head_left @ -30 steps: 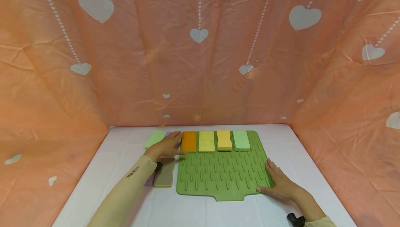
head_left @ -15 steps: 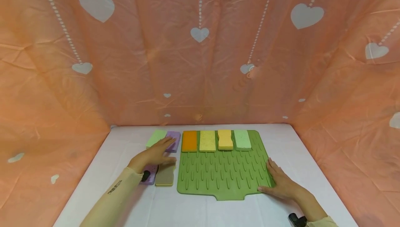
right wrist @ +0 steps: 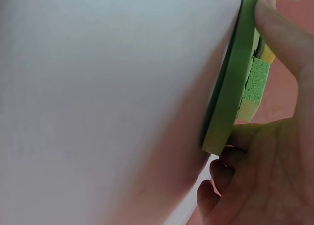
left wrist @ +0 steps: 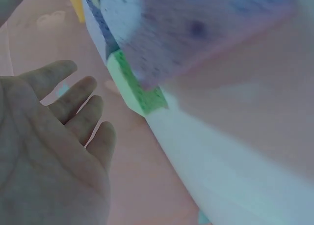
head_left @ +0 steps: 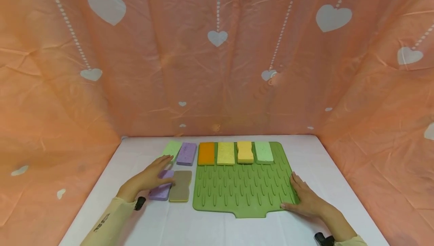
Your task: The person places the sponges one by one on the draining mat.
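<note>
My left hand (head_left: 145,181) is over the lower purple sponge (head_left: 161,190), its fingers extended and holding nothing; the thumb tip is over the grey-topped sponge (head_left: 181,186). Its bare palm (left wrist: 54,156) shows in the left wrist view. My right hand (head_left: 306,200) rests at the right edge of the green ridged mat (head_left: 240,189), thumb on the surface and fingers along the side. On the mat's back edge sit an orange sponge (head_left: 206,153), a pale yellow one (head_left: 225,153), a notched yellow one (head_left: 245,152) and a mint green one (head_left: 263,152).
Left of the mat, a second purple sponge (head_left: 186,153) lies beside a light green sponge (head_left: 171,149), partly covered by my left fingers. White cloth (head_left: 210,231) covers the table. An orange curtain with hearts (head_left: 217,87) encloses the back and sides.
My left hand has drawn away from the orange sponge, moving left and toward me, uncovering the back purple sponge. The right hand has stayed at the mat's edge.
</note>
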The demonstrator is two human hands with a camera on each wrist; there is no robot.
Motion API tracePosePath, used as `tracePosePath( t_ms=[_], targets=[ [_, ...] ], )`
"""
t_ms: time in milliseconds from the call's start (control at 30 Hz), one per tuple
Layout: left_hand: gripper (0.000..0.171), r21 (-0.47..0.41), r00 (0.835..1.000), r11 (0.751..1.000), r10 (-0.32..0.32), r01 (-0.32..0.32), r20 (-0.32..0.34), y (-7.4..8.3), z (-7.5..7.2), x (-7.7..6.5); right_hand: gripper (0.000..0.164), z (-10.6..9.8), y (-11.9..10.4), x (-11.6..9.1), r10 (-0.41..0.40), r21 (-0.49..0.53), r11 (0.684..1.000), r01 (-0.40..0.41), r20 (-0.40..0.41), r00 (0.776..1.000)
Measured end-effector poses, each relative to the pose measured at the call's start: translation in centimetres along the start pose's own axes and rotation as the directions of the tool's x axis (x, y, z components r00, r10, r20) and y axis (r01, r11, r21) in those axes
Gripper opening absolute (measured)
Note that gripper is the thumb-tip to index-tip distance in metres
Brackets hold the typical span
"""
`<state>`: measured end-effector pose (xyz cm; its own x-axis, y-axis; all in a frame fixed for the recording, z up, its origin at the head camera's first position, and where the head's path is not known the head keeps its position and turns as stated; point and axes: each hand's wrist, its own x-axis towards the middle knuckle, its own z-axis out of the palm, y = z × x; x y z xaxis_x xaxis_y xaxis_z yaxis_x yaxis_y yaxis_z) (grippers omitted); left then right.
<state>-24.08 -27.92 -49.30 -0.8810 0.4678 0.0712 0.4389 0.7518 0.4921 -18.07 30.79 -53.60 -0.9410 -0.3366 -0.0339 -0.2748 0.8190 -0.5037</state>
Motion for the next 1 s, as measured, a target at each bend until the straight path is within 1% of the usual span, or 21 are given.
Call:
tracePosePath(
  t_ms=[100,300,400,467,600,700,800,1000],
  targets=[
    [0.096,0.0,1.0,1.0,-0.01,0.01,-0.012,-0.5,0.0,-1.0,0.12,0.0,-0.1,0.0,0.009,0.0,1.0,-0.009,0.003,1.0],
    [0.102,-0.018,0.999,0.999,-0.034,0.034,0.004,-1.5,0.3,-2.9,0.12,0.0,-0.2,-0.1,0.016,0.007,1.0,-0.016,0.009,1.0],
    [0.105,-0.016,0.999,0.999,-0.046,0.046,0.003,-1.7,0.6,-3.6,0.12,-0.1,-0.3,-0.1,0.015,0.013,1.0,-0.015,0.013,1.0],
    [0.105,-0.005,0.999,0.999,-0.043,0.043,-0.004,-1.8,0.7,-3.9,0.119,-0.1,-0.3,-0.1,0.015,0.017,1.0,-0.016,0.011,1.0],
    [0.108,-0.005,0.999,1.0,-0.031,0.031,-0.016,-2.0,0.9,-4.3,0.119,-0.1,-0.2,-0.2,0.012,0.029,1.0,-0.012,0.001,1.0],
    [0.111,-0.022,0.999,0.999,-0.037,0.037,-0.008,-2.0,0.9,-4.5,0.119,0.0,-0.2,-0.2,0.007,0.043,0.999,-0.007,-0.009,1.0],
    [0.112,-0.046,0.999,0.998,-0.047,0.047,0.011,-2.1,0.8,-4.7,0.119,0.1,-0.1,-0.2,0.003,0.041,0.999,-0.003,-0.014,1.0],
    [0.115,-0.109,0.995,0.99,-0.082,0.088,0.06,-2.5,0.9,-5.0,0.119,0.0,-0.1,-0.1,0.007,0.015,1.0,-0.007,-0.012,1.0]
  ],
)
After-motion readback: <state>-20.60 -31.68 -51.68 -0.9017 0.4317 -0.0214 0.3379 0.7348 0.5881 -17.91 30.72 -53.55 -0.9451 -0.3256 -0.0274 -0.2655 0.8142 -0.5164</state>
